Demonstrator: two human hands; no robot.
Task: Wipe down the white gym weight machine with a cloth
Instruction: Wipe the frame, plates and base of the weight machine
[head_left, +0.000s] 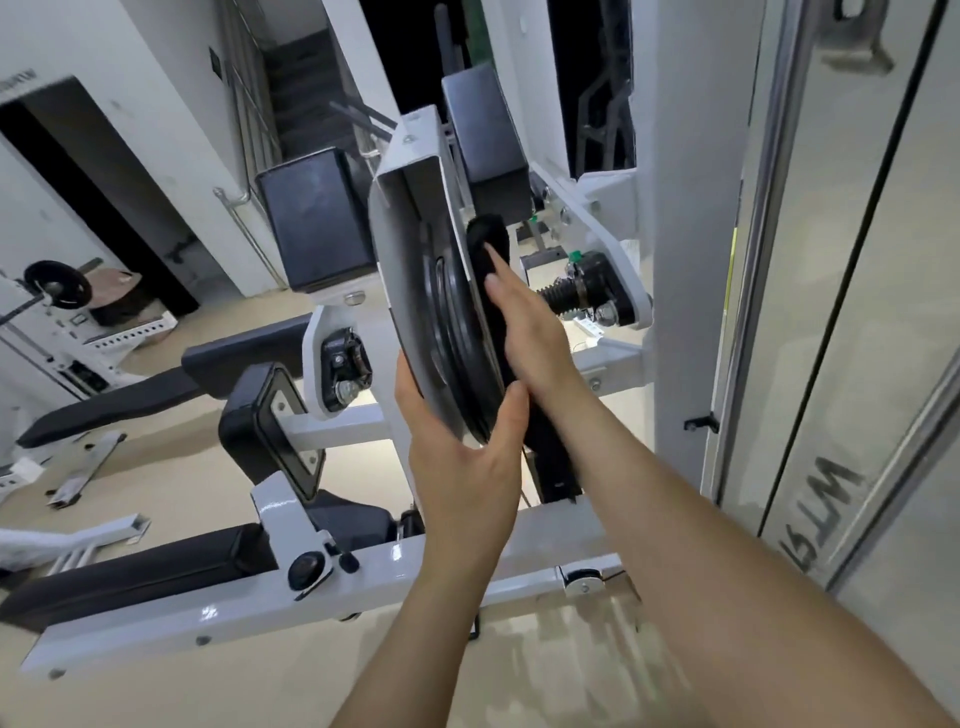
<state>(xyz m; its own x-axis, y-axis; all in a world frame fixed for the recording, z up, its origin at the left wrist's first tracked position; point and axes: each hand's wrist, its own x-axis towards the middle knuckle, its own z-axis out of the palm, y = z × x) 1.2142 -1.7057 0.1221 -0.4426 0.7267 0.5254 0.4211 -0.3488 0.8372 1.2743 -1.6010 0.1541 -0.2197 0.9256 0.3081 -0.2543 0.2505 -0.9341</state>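
Weight machine (218, 618), white frame, fills centre of view; the part being worked on is the white pulley guard (410, 208) with a black pulley wheel (452, 322) inside it, tilted, mid-frame. Cloth (485, 244) is dark, laid along the guard's right face, tail hanging down behind the wrist.

Right grip (530, 322): fingers straight and flat, pressing the cloth onto the guard face, nothing curled round it. Flat palm likely gives broad contact for wiping; thumb hidden.

Left grip (457, 441): clasps the guard's lower edge, thumb on the right side, fingers on the left. Probably bracing the guard so it doesn't swing under wiping pressure.

Step judged: wiping the guard's side, mid-task; the rest of the frame looks glossy, can't tell what is already done.

Nearby: threaded bolt (566, 293) just right of the cloth, a snag risk for the fabric. Two black pads (317, 223) behind the guard, black seat padding lower left.

Room: beige floor (182, 493), loose white parts (78, 478) lying on it at left, another machine with a weight plate (57, 283) far left, staircase (301, 93) at back, pale panel (857, 312) with lettering on the right. Background dim.
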